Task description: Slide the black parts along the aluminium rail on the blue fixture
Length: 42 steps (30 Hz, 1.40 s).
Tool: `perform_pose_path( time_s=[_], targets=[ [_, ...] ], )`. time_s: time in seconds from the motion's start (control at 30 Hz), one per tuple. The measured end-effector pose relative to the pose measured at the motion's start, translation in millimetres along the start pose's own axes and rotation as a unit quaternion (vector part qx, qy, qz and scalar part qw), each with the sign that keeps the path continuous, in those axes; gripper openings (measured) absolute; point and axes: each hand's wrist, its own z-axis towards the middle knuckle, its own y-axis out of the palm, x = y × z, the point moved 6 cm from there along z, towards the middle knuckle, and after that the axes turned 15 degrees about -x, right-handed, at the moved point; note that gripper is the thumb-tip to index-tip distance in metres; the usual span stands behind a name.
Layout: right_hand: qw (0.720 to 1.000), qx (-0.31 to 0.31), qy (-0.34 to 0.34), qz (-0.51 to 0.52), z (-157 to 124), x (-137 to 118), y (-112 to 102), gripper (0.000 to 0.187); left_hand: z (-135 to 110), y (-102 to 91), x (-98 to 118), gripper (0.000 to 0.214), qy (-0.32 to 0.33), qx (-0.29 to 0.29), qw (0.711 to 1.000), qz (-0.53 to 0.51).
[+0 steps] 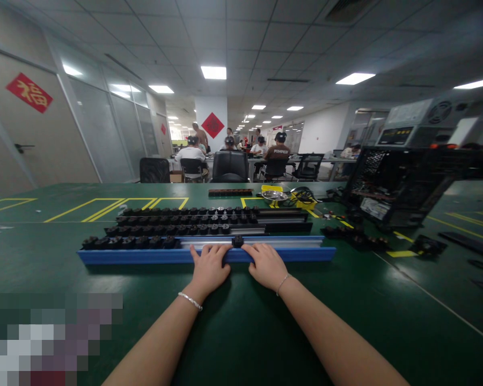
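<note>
A long blue rail (145, 256) lies across the green table (241, 332) in front of me, with a silver track on top. A row of black sockets (129, 242) fills its left part. A single black socket (237, 241) sits on the track between my hands. My left hand (209, 267) rests on the rail's front edge, fingers curled over it. My right hand (265, 264) lies just right of it, fingers bent over the same edge and reaching toward the single socket. Two more black rails (209, 221) loaded with sockets lie behind the blue one.
An open black computer case (390, 187) stands at the right. A metal dish (274, 195) and yellow items lie behind the rails. Small black parts (358, 238) are scattered to the right. Several people sit at desks far behind, beyond black chairs (230, 166).
</note>
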Motion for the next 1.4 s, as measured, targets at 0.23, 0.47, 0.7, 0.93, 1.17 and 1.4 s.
perform_pose_path(
  time_s=[0.23, 0.47, 0.7, 0.93, 1.17, 1.4],
  targets=[
    [1.000, 0.002, 0.003, -0.008, 1.4, -0.3, -0.9, 0.049, 0.2, 0.0, -0.2, 0.049, 0.003, -0.004, 1.000, 0.005],
    [1.000, -0.002, 0.000, 0.007, 3.2, 0.8, -2.9, 0.048, 1.1, 0.9, -0.3, 0.049, 0.003, 0.000, 1.000, 0.013],
    [1.000, -0.004, 0.005, 0.006, 2.8, 0.6, -3.2, 0.048, 2.1, 3.2, -1.5, 0.051, 0.003, -0.005, 1.000, 0.015],
    [1.000, -0.001, 0.002, 0.008, 3.9, 1.4, -3.1, 0.047, 2.0, 4.4, -2.5, 0.053, 0.007, -0.004, 1.000, 0.022],
    [1.000, -0.005, 0.000, 0.024, 5.6, 4.8, -1.8, 0.047, 1.3, 3.8, -1.6, 0.054, 0.006, -0.006, 1.000, 0.028],
    [1.000, 0.000, -0.007, 0.030, 6.6, 5.7, -1.1, 0.045, 0.7, 4.1, -0.6, 0.057, -0.006, -0.024, 0.999, 0.046]
  ],
)
